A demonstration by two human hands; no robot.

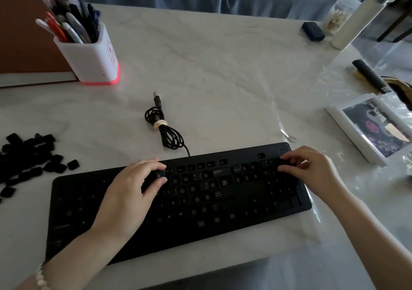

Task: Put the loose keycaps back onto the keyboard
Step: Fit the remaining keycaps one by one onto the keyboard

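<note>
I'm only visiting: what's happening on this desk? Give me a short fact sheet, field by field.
doer: a person, bare hands
left hand: pinches a keycap just above the keyboard
right hand: bent fingers rest on the keyboard's right end
keyboard state: many keys missing
spare keycaps: black pile left of the keyboard
cable: coiled, tied, plug lying loose
also there: pen pot, framed photo
</note>
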